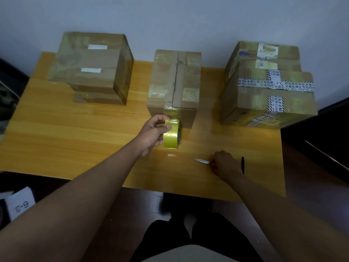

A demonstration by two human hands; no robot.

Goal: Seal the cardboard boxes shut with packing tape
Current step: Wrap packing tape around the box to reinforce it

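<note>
Three cardboard boxes stand on the wooden table (75,140): a left box (92,67), a middle box (175,80) and a right box (268,87) with printed tape. My left hand (153,131) grips a yellow tape roll (171,134) in front of the middle box. A strip of tape runs from the roll up the box's front face to its top seam. My right hand (226,165) rests on the table and holds the red handle of a small knife (202,161), blade pointing left.
A black pen (242,164) lies just right of my right hand. A white paper marked 6-3 (20,204) sits below the table's left front edge. The wall rises right behind the boxes. My legs show under the near table edge.
</note>
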